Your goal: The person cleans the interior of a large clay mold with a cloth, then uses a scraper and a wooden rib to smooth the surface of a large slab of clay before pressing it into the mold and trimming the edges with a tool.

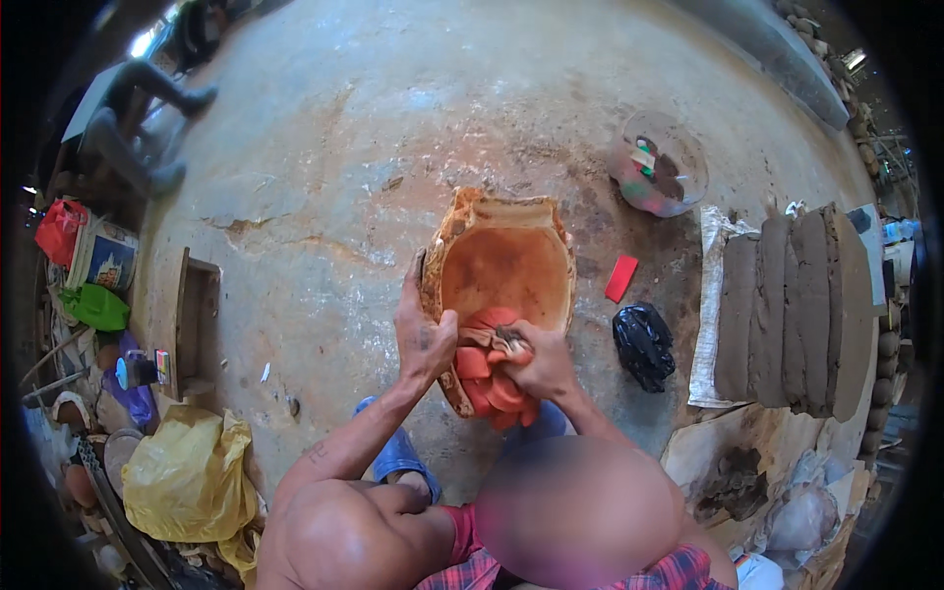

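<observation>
— Grip first: how is the work held?

— An orange cloth [489,379] is bunched tightly in the right hand [539,366], the fingers closed around it and pressed to the near rim of the clay mould [501,270]. The left hand [423,339] is laid against the mould's left outer wall, fingers closed on the edge with the thumb over the rim, so the piece is steadied from that side.

— And where is the mould found?

— It is set on the concrete floor [393,128], about midway between the floor's left and right edges and close to the person's knees. It lies directly ahead of both grips; no reach is needed.

— Its long axis?

— The axis is seen to run away from the person, from the near end under the cloth toward the far, notched end. The open hollow is turned upward and slightly toward the camera.

— Which hand is nearer the hollow?

— The right one, since the cloth hangs partly over the near lip. The left is kept outside the wall.

— Anything beside it?

— A red scraper [620,278] and a black bag [644,344] are lying just to the right, apart from the mould; slabs of grey clay [792,310] are stacked toward the right edge.
</observation>
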`<state>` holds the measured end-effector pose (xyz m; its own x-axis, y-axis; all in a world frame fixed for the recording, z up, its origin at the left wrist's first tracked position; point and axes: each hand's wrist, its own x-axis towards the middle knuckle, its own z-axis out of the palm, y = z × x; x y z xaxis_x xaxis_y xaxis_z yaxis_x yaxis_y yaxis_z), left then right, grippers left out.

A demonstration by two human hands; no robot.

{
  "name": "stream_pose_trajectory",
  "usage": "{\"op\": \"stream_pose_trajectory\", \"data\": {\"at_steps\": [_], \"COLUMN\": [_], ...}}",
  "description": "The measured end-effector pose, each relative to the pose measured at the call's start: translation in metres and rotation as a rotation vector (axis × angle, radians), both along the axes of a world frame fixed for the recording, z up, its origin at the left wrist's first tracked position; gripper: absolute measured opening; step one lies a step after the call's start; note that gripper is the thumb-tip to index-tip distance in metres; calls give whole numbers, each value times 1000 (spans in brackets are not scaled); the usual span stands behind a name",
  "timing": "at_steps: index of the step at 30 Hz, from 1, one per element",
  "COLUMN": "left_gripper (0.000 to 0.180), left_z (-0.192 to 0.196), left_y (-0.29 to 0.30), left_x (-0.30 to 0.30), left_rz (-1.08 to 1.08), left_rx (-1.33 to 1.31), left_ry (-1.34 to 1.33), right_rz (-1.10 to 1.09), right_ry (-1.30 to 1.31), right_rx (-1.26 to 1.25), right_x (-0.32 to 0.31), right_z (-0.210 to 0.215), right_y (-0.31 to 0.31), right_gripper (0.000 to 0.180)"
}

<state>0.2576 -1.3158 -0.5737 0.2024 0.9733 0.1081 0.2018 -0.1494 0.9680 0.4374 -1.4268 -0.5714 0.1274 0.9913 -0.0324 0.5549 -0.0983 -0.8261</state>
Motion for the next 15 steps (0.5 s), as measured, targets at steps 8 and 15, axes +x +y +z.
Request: {"op": "stream_pose_trajectory", "data": {"at_steps": [8,15], "left_gripper": [78,79], "left_z": [4,11], "left_y": [5,9], "left_x": [4,-12], "left_rz": [-47,-25], "left_rx": [2,-8], "left_ry": [-10,15], "right_rz": [-92,-185], "right_ry": [-51,1], "right_rx": [200,389], "right_x": [4,12], "right_z": [-25,15], "right_y": [47,50], "right_gripper": [33,32]}}
